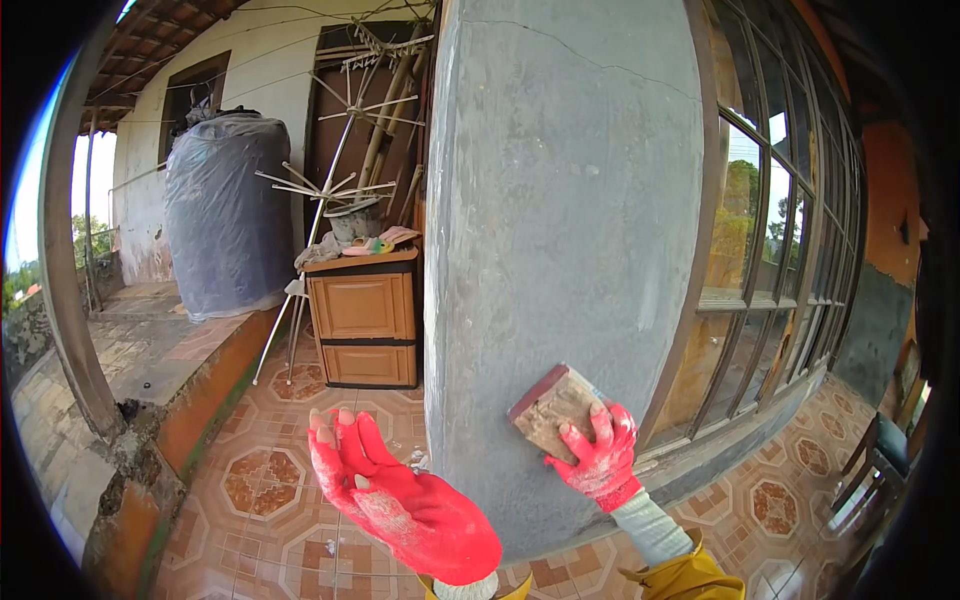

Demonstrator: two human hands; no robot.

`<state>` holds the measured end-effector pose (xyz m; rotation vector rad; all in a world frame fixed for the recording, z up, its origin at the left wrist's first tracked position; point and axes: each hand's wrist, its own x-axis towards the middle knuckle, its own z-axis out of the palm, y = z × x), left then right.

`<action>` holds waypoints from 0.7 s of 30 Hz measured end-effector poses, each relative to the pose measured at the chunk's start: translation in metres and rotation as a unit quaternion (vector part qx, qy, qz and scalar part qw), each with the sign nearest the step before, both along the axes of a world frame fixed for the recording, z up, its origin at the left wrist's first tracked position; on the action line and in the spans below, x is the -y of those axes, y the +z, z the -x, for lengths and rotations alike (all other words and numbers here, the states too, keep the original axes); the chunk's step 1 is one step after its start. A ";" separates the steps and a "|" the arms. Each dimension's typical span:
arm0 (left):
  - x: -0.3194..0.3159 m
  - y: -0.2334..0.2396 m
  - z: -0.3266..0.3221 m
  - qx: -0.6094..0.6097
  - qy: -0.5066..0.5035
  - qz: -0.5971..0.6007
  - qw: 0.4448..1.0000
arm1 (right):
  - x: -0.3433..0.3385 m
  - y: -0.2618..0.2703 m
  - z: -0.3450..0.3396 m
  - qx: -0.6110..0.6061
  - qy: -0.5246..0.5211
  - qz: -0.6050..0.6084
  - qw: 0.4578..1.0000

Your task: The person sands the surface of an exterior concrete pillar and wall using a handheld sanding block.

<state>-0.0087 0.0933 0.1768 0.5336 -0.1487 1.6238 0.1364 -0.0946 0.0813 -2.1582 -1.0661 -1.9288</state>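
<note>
My right hand (600, 454), in a dusty red glove with worn-through fingertips, grips a sanding block (562, 412). The block looks like wood with a dark red abrasive sheet along one side, and it lies against the lower part of a grey plastered wall (570, 247). To the left of the wall's corner, my left hand (397, 495) is raised palm up with its fingers apart and nothing in it. White dust marks that glove, and bare fingertips poke through it. A thin crack runs across the upper wall.
A brown plastic drawer cabinet (364, 322) stands behind the wall's corner beside a folding drying rack (330, 176). A large plastic-wrapped bundle (229, 214) rests on the raised ledge (217, 337). At right are paned windows (750, 217) and a chair (877, 457) on the tiled floor (262, 540).
</note>
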 end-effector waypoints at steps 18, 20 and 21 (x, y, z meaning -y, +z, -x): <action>-0.019 0.000 0.005 0.012 0.010 0.006 1.000 | -0.051 0.015 0.012 -0.018 0.039 0.104 0.994; -0.025 0.001 0.007 0.027 0.033 -0.011 0.999 | -0.097 0.110 0.023 -0.022 0.022 0.011 0.999; -0.027 0.000 0.006 0.026 0.030 -0.010 0.999 | -0.116 0.161 0.028 -0.018 0.024 -0.062 0.998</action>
